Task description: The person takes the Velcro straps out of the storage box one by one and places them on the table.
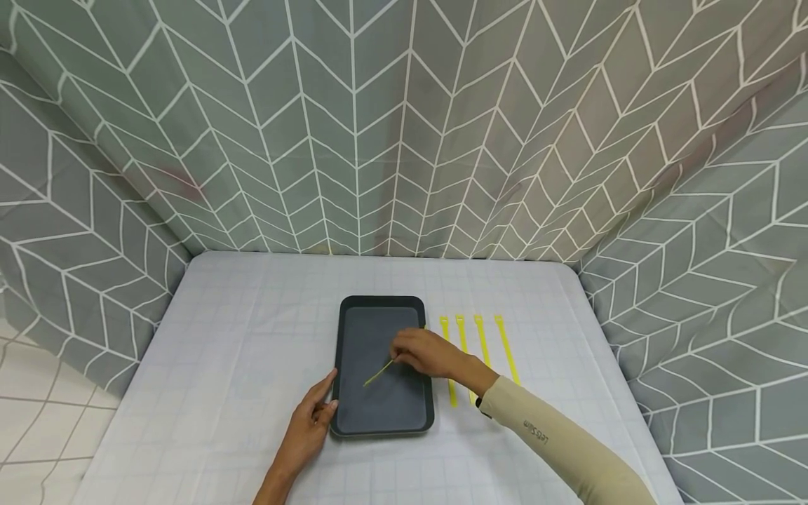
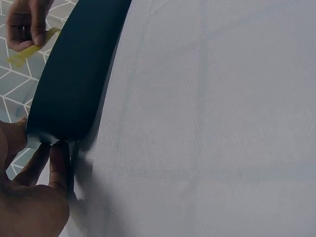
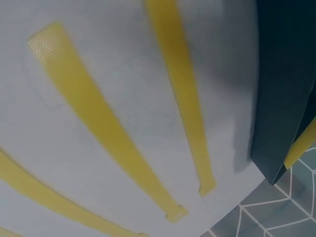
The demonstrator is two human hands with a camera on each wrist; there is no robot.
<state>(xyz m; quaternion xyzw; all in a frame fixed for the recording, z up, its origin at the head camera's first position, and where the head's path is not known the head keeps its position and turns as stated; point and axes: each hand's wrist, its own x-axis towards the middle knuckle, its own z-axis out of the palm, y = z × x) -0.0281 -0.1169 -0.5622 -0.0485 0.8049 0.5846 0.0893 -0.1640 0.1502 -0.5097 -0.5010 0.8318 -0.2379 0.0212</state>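
Observation:
Near the middle of the table lies a dark grey rectangular tray (image 1: 379, 424). My right hand (image 1: 424, 353) pinches a thin yellow cable tie (image 1: 377, 374) over the tray, its free end slanting down to the left. In the left wrist view, the same cable tie (image 2: 20, 57) shows beyond the tray wall. My left hand (image 1: 306, 428) touches the tray's left side with its fingertips, right at the rim in the left wrist view. Several flat yellow cable ties (image 1: 508, 351) lie side by side to the right of the tray, some partly hidden under my right forearm.
The table (image 1: 252, 330) is covered with a white cloth. Grey patterned curtains (image 1: 379, 140) hang behind it and on both sides. White floor tiles (image 1: 44, 414) show beyond the left edge. In the right wrist view, loose cable ties (image 3: 103, 118) lie close beside the tray wall (image 3: 281, 74).

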